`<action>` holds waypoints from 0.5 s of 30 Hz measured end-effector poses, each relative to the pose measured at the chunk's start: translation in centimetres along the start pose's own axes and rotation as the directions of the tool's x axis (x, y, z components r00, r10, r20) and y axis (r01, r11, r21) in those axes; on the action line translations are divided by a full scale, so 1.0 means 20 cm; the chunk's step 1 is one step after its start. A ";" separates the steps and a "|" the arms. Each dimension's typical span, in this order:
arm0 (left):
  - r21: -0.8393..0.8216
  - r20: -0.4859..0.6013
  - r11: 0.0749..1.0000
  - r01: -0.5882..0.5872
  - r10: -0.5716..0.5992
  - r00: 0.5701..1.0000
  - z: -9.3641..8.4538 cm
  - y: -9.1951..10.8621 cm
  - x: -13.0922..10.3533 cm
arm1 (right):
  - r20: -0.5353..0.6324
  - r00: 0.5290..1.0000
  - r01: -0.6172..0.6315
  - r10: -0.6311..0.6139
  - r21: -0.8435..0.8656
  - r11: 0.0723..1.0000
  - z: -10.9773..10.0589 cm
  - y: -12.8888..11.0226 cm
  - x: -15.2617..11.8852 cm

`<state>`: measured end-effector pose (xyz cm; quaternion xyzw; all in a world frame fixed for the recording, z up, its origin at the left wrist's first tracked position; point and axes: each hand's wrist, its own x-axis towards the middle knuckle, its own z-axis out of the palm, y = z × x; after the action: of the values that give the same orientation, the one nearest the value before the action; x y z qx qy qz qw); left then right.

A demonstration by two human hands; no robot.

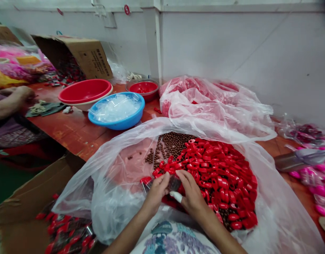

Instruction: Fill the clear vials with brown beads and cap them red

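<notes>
My left hand [157,190] is closed round a small clear container with a red end [146,181], low over the plastic bag. Close beside it, my right hand [190,190] has its fingers curled at a dark, clear-walled container [174,183]; a white wrap covers its thumb. Beneath and beyond both hands, the open clear bag [106,190] holds a heap of glossy red plastic pieces [218,169] on the right and small brown balls [175,141] towards the back.
A blue basin [116,124] of clear plastic pieces and a red basin [85,90] stand at the back left. A cardboard box [19,222] with red-ended containers is at lower left. Pink-looking bags [204,102] lie by the wall. Another person's arm [9,106] shows at far left.
</notes>
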<state>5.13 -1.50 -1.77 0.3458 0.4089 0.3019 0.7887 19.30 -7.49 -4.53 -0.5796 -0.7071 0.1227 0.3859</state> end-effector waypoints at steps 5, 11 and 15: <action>-0.295 0.106 0.933 0.206 -0.182 0.978 0.02 0.02 -0.01 | 0.104 0.985 0.145 -0.140 -0.035 0.989 -0.03 -0.04 -0.02; -0.339 0.042 0.915 0.220 -0.219 0.975 0.06 -0.01 -0.03 | 0.017 0.998 0.062 -0.060 -0.072 0.995 -0.02 -0.08 -0.07; -0.241 0.007 0.958 0.153 -0.156 0.988 0.07 -0.04 -0.03 | 0.080 0.996 0.034 -0.025 -0.121 0.992 -0.04 -0.09 -0.05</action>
<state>6.20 -2.88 -1.39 0.2127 0.3997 0.2890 0.8435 18.53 -9.05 -3.32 -0.5863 -0.7365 0.0962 0.3234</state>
